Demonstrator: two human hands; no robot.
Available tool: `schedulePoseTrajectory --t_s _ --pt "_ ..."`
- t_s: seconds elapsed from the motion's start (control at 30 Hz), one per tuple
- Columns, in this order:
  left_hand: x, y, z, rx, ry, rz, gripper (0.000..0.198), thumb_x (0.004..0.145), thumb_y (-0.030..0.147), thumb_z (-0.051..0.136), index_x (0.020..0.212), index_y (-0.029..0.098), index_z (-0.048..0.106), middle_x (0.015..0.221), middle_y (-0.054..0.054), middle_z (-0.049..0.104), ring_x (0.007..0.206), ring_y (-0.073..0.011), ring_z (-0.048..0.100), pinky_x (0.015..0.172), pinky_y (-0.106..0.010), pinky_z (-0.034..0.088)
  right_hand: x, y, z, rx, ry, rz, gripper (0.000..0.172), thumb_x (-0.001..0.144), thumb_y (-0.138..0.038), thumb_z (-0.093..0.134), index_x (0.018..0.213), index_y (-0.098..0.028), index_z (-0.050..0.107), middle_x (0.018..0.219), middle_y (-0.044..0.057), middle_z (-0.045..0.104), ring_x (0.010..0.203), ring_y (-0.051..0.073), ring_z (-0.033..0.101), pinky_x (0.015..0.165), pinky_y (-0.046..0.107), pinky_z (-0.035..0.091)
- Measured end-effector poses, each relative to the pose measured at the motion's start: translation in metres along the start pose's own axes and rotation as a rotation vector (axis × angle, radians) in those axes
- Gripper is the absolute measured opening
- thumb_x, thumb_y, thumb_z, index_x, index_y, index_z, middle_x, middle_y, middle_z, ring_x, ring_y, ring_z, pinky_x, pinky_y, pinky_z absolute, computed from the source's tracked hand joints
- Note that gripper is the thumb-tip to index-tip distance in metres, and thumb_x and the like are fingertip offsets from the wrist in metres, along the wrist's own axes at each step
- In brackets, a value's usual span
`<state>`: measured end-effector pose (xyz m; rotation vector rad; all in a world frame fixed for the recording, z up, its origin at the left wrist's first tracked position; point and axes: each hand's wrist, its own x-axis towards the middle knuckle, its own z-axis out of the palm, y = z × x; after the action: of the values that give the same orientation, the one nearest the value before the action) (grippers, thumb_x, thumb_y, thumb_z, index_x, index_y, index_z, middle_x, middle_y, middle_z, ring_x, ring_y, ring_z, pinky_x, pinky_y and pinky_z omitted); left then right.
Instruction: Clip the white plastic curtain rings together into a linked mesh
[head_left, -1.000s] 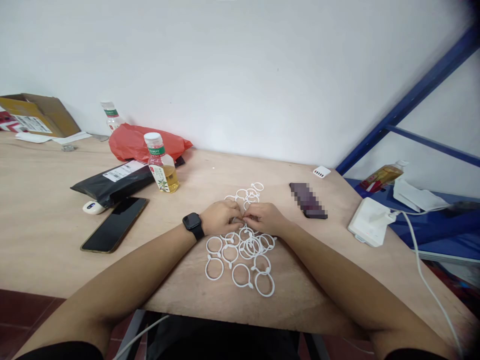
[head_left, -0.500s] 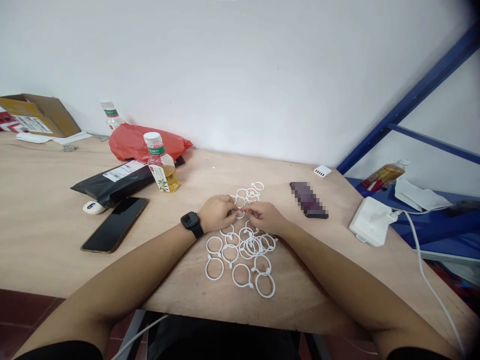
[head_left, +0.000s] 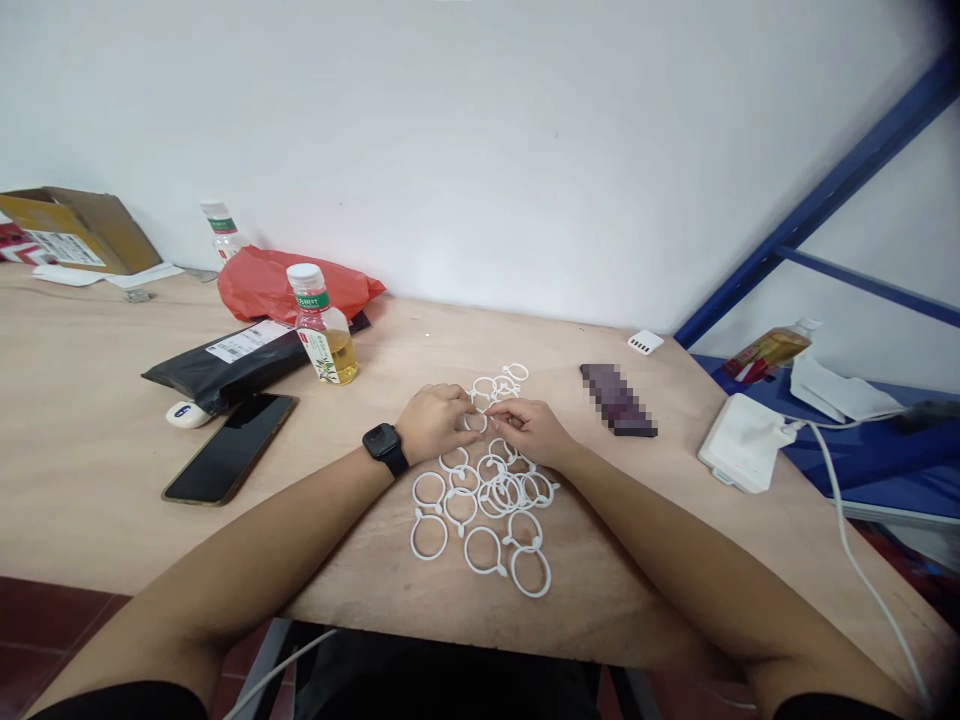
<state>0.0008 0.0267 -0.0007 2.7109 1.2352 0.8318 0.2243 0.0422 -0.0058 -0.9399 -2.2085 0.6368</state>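
Several white rings with small tabs lie on the wooden table, some overlapping, such as the ring point(head_left: 483, 551) near the front and a small cluster beyond the hands. My left hand point(head_left: 439, 422), below a black watch, has its fingers closed on a white ring point(head_left: 475, 430) held between the hands. From the right, my right hand point(head_left: 531, 430) pinches the same ring near its tab. Its fingertips almost meet those of my left hand. Part of that ring is hidden behind the fingers.
Left of the hands are a drink bottle point(head_left: 324, 335), a black parcel point(head_left: 217, 370), a red bag point(head_left: 262, 285) and a phone point(head_left: 231, 450). On the right lie another phone point(head_left: 619, 400), a white charger point(head_left: 742, 443) with a cable, and a small white box point(head_left: 645, 343).
Both hands have shifted slightly, with the ring between them a little farther left and more of it showing. A ring beside my right wrist has moved slightly right.
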Motion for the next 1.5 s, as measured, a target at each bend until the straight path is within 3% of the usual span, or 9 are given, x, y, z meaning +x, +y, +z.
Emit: schedulePoseTrajectory --t_s 0.23,0.33,0.5,0.63,0.77,0.87,1.13,1.5 --pt "-0.001 0.001 -0.002 -0.016 0.184 0.042 0.036 0.085 0.053 0.065 0.094 0.019 0.071 0.098 -0.008 0.07 0.09 -0.0209 0.066 0.079 -0.036 0.049 -0.002 -0.003 -0.001 0.157 0.008 0.09 0.032 0.083 -0.026 0.06 0.114 -0.019 0.064 0.073 -0.003 0.062 0.047 0.007 0.045 0.047 0.02 0.036" --pt "-0.001 0.001 -0.001 -0.038 0.202 0.057 0.036 0.084 0.053 0.065 0.093 0.019 0.07 0.098 -0.009 0.07 0.089 -0.0206 0.066 0.079 -0.036 0.049 -0.003 -0.003 -0.001 0.205 0.008 0.077 0.024 0.083 -0.027 0.061 0.104 -0.018 0.067 0.065 -0.004 0.057 0.048 0.007 0.043 0.046 0.02 0.036" --pt "0.0 0.0 0.0 -0.104 0.208 0.119 0.032 0.086 0.049 0.065 0.09 0.018 0.069 0.1 -0.009 0.068 0.092 -0.0194 0.066 0.081 -0.033 0.051 -0.004 -0.003 0.0 0.207 0.064 0.046 0.013 0.08 -0.03 0.067 0.086 -0.018 0.068 0.065 -0.002 0.058 0.053 0.009 0.048 0.05 0.022 0.04" --pt "0.001 0.001 -0.001 -0.132 0.203 0.163 0.032 0.091 0.047 0.06 0.099 0.017 0.066 0.101 -0.01 0.068 0.092 -0.0192 0.065 0.079 -0.032 0.051 -0.004 -0.007 0.002 0.133 0.123 -0.009 0.005 0.079 -0.025 0.066 0.079 -0.019 0.064 0.062 -0.003 0.056 0.053 0.009 0.048 0.05 0.022 0.039" --pt "0.001 0.006 -0.004 -0.099 0.18 0.125 0.028 0.097 0.039 0.051 0.109 0.016 0.063 0.098 -0.009 0.069 0.089 -0.019 0.065 0.077 -0.032 0.049 -0.005 -0.011 0.003 0.12 0.118 -0.05 0.015 0.079 -0.019 0.064 0.093 -0.021 0.06 0.067 -0.004 0.058 0.051 0.008 0.049 0.049 0.021 0.041" --pt "0.001 0.008 -0.006 -0.071 0.162 0.147 0.025 0.097 0.034 0.049 0.104 0.017 0.065 0.096 -0.008 0.068 0.088 -0.0189 0.064 0.075 -0.031 0.047 -0.005 -0.012 0.004 0.084 0.089 -0.129 0.023 0.08 -0.016 0.061 0.102 -0.022 0.062 0.077 -0.001 0.065 0.054 0.009 0.053 0.052 0.022 0.044" --pt "0.001 0.01 -0.007 -0.098 0.144 0.139 0.021 0.093 0.032 0.053 0.09 0.017 0.068 0.087 -0.005 0.07 0.081 -0.016 0.065 0.074 -0.03 0.044 -0.002 -0.017 0.0 -0.044 0.157 -0.344 0.017 0.088 -0.016 0.06 0.103 -0.022 0.067 0.086 0.003 0.072 0.062 0.011 0.06 0.055 0.023 0.048" --pt "-0.001 0.012 -0.006 -0.036 0.143 0.154 0.02 0.09 0.03 0.054 0.097 0.018 0.068 0.092 -0.006 0.07 0.086 -0.0173 0.065 0.077 -0.031 0.044 -0.002 -0.015 0.002 -0.088 0.177 -0.379 0.01 0.087 -0.017 0.062 0.094 -0.02 0.068 0.081 0.003 0.073 0.061 0.011 0.063 0.056 0.023 0.05"
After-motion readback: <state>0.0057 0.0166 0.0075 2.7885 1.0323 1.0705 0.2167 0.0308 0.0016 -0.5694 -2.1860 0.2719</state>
